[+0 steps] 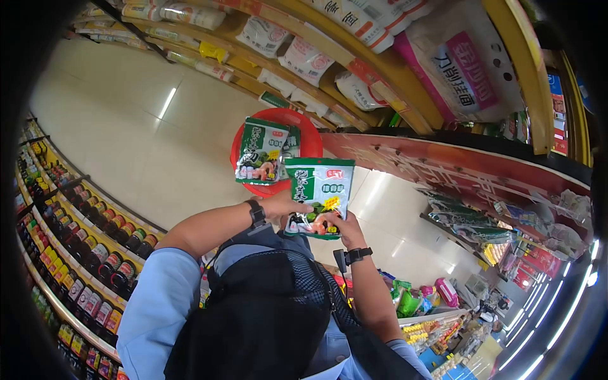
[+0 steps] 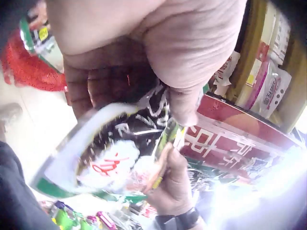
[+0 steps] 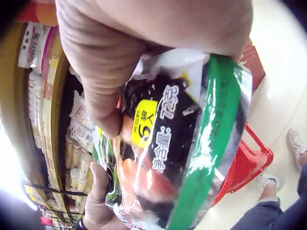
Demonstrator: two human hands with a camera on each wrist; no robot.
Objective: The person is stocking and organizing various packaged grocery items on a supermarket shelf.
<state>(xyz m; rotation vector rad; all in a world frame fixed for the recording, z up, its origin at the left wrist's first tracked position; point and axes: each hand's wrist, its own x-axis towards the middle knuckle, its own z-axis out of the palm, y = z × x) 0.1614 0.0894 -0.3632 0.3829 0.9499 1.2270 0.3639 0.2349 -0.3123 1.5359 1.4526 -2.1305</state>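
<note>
In the head view both hands hold a green and white food packet (image 1: pixel 320 197) in front of the chest. My left hand (image 1: pixel 282 208) grips its left edge, thumb across the front. My right hand (image 1: pixel 348 229) pinches its lower right part. The left wrist view shows the left thumb pressed on the shiny packet (image 2: pixel 110 153), with the right hand (image 2: pixel 173 184) at its far side. In the right wrist view the right thumb lies on the packet front (image 3: pixel 163 139), near a yellow label. Similar green packets (image 1: pixel 261 152) lie in a red basket (image 1: pixel 308 130) just beyond.
Shelves with bagged noodles (image 1: pixel 465 66) run along the top and right. Bottles (image 1: pixel 95 253) fill curved shelves at the left. Tiled floor (image 1: pixel 126 95) lies between them. Hanging packets (image 1: pixel 468 218) and colourful goods (image 1: pixel 411 301) are at the right. Another person's shoe (image 3: pixel 265 182) shows beside the basket.
</note>
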